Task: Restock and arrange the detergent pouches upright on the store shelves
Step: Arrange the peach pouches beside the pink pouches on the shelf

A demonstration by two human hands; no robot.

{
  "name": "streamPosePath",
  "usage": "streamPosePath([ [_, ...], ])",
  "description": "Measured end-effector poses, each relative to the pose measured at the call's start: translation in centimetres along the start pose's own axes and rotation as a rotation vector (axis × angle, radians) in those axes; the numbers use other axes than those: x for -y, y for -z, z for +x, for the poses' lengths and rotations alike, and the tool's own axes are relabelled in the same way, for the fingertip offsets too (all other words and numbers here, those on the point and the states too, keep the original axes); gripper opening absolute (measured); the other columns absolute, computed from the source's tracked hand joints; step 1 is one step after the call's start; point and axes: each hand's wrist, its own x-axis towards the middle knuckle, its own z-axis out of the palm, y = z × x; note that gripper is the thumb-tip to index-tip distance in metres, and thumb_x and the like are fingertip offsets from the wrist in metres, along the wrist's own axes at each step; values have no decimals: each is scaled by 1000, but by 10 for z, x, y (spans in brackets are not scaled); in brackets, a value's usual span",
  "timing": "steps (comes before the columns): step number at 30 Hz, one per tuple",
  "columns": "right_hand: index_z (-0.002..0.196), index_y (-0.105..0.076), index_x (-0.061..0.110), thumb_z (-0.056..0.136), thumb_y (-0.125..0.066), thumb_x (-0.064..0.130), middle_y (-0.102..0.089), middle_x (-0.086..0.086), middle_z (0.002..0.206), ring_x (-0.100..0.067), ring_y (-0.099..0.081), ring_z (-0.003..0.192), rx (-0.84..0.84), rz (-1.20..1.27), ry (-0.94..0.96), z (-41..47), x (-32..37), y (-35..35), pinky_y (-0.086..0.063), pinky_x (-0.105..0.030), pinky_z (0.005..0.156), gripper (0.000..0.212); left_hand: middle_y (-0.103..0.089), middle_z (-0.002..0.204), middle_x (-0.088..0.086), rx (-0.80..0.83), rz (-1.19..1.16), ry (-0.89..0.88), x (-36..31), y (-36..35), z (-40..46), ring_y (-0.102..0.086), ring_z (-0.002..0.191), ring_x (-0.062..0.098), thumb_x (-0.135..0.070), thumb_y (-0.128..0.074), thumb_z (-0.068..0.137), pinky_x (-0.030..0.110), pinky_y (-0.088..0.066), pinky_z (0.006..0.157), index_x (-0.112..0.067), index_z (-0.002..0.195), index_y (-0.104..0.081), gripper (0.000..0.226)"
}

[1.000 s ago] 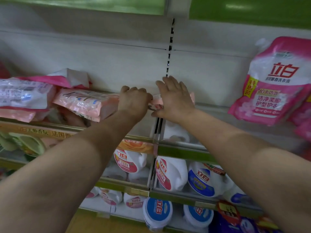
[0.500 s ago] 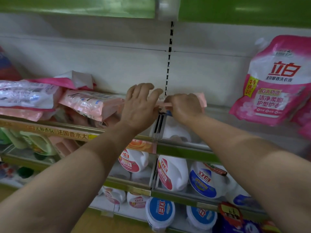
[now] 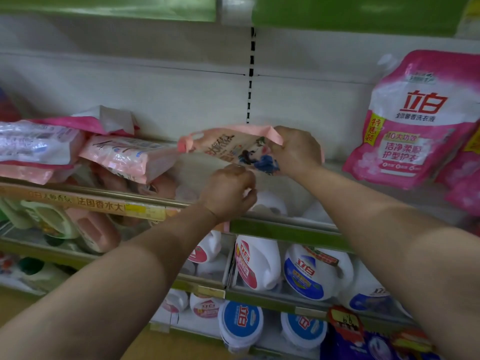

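A pale pink detergent pouch with dark lettering and a blue picture is lifted above the top shelf, tilted with its face toward me. My right hand grips its right end. My left hand is curled at its lower edge, near the shelf rail; whether it pinches the pouch I cannot tell for sure. To the left, several pink pouches lie flat in a pile on the same shelf. A bright pink and white pouch stands upright at the right.
Lower shelves hold white detergent jugs with red and blue labels, and round blue lids below them. A yellow price strip runs along the left shelf rail. A slotted upright divides the white back wall.
The pale pink pouch has risen from lying flat on the shelf and now shows its printed face. My right hand moved right with it; my left hand dropped to its lower edge.
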Motion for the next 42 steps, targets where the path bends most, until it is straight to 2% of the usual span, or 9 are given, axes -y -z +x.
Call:
streamPosePath([
  [4,83,-62,18,95,-50,27,-59,-3,80,-22,-51,76,-84,223,-79,3,-9,14,-33,-28,63,19,-60,106,8,148,-316,763,8,-4,7,-58,87,21,-39,-71,81,28,-43,77,-7,114,-61,47],
  [7,62,-47,19,94,-53,26,-48,1,60,-18,-44,61,-183,473,-203,5,-17,21,-31,-28,58,32,-54,123,11,53,-626,1035,15,-3,11,-54,94,17,-41,-75,78,27,-43,82,-10,132,-47,69],
  [9,60,-44,20,94,-54,25,-40,3,54,-12,-36,51,-208,667,-305,-1,-21,21,-27,-25,51,35,-50,130,13,12,-754,1057,22,-5,13,-53,107,21,-41,-77,76,34,-46,94,-12,139,-40,79],
  [11,70,-55,18,94,-55,25,-51,-6,60,-17,-45,52,-205,806,-374,-8,-27,18,-35,-25,51,25,-45,135,13,8,-862,1065,24,-4,17,-51,116,23,-41,-77,75,39,-44,101,-15,144,-32,87],
  [13,80,-65,11,92,-56,28,-68,-25,86,-40,-64,74,-189,909,-420,-13,-35,12,-54,-42,66,23,-40,139,13,24,-945,1037,23,-3,24,-48,122,24,-40,-76,76,38,-42,101,-18,148,-26,91],
  [15,88,-66,8,92,-55,30,-64,-31,102,-49,-61,94,-182,985,-462,-16,-40,10,-53,-53,78,25,-37,143,13,41,-988,988,19,-2,32,-45,125,25,-38,-73,78,36,-40,99,-18,150,-20,91],
  [23,91,-66,17,96,-53,24,-73,-9,96,-24,-71,89,-99,1195,-542,-32,-65,8,-56,-43,82,15,-36,147,10,85,-1068,881,7,1,54,-44,126,22,-59,-76,49,33,-37,93,-24,152,-10,127],
  [29,92,-66,18,94,-55,21,-73,-7,94,-23,-70,88,-36,1245,-540,-39,-77,7,-53,-41,86,12,-54,127,6,115,-1134,793,-3,-8,57,-58,115,23,-47,-81,56,43,-51,96,-20,146,-26,109],
  [42,96,-66,18,93,-54,21,-73,-8,95,-27,-68,94,-29,1263,-537,-35,-83,3,-49,-47,95,13,-66,121,7,174,-1210,732,-10,-10,62,-65,108,25,-46,-84,56,49,-51,94,-13,132,-45,92],
])
